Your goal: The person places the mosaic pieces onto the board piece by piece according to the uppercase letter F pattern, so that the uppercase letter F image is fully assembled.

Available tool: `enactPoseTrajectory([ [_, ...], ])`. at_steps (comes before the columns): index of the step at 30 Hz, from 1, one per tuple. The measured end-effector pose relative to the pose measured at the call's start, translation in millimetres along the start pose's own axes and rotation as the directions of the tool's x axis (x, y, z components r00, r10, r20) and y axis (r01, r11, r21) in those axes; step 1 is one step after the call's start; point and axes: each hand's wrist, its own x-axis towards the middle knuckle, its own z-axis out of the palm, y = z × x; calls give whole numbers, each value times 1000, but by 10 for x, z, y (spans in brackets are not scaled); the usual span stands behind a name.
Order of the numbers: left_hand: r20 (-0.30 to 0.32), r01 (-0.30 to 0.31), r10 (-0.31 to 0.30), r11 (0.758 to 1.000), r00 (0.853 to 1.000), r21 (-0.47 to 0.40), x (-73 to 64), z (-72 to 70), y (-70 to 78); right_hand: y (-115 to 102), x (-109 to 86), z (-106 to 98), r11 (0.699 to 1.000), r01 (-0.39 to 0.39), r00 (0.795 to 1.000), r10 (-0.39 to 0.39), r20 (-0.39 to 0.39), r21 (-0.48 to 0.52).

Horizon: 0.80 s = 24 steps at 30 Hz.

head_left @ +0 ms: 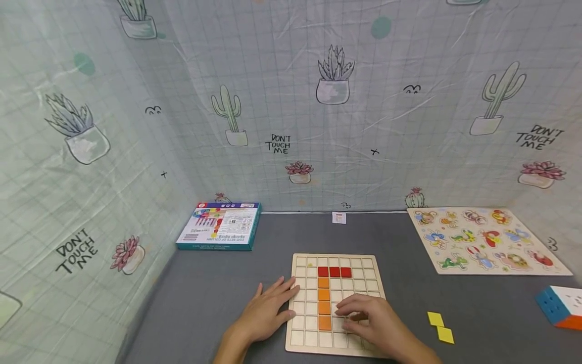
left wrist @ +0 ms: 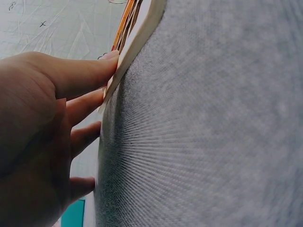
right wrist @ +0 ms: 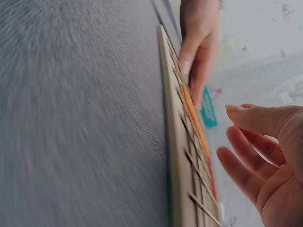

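A square wooden grid board [head_left: 309, 338] lies on the grey table. Three red tiles [head_left: 334, 272] form a short row on it, and several orange tiles [head_left: 324, 294] run down from the leftmost red one. My left hand [head_left: 265, 311] rests at the board's left edge, fingers spread; in the left wrist view its thumb [left wrist: 90, 73] touches the wooden rim. Over the board's lower right squares hovers my right hand [head_left: 375, 321], fingers loosely bent. The right wrist view shows nothing between that hand's thumb [right wrist: 258, 118] and fingers.
Two yellow square tiles [head_left: 435, 319] lie right of the board. Farther right is a puzzle cube [head_left: 561, 306]. An insect picture board [head_left: 488, 240] lies at the back right, a teal-edged box [head_left: 220, 227] at the back left. A patterned curtain [head_left: 291, 111] hangs behind the table.
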Motion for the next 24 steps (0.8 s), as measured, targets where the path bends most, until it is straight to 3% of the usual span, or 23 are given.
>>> enactPoseTrajectory([
  [2,-1,-4,4,1000,1000,0,1,-3,-7,-15,-50,-92,999,0,1000,0,-14,-45],
  [6,-1,-6,6,1000,1000,-1,5,-1,-14,25,-170,-254,977,64,991,-86,-100,-205],
  [9,1,-6,6,1000,1000,-2,8,4,-13,113,-262,-374,943,109,968,-173,-184,-314],
  [13,5,-4,4,1000,1000,0,12,2,-13,272,-408,-558,918,118,937,-229,-263,-379],
  [18,4,-2,2,1000,1000,5,17,6,-11,444,-626,-794,908,-2,941,-139,-307,-418],
  [24,9,0,0,1000,1000,5,21,6,-6,650,-857,-978,878,-199,956,76,-284,-435],
])
